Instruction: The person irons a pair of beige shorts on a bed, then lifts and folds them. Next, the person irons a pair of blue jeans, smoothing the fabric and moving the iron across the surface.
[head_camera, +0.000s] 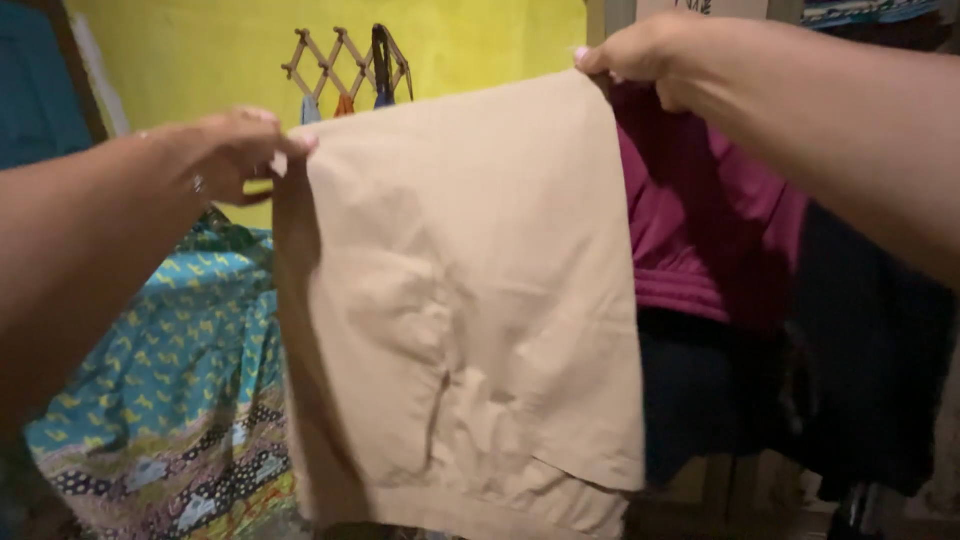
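Observation:
A beige garment (460, 300), folded over on itself, hangs in the air in front of me. My left hand (225, 150) pinches its upper left corner, a ring on one finger. My right hand (640, 50) pinches the upper right corner, a little higher. The cloth hangs down wrinkled, its lower hem near the bottom of the view. The garment hides whatever lies directly behind it.
A teal patterned cloth (170, 370) with a dark floral border lies at lower left. A magenta garment (700, 230) and dark clothes (860, 350) hang at right. A wooden folding peg rack (345, 60) with straps is on the yellow wall (190, 50).

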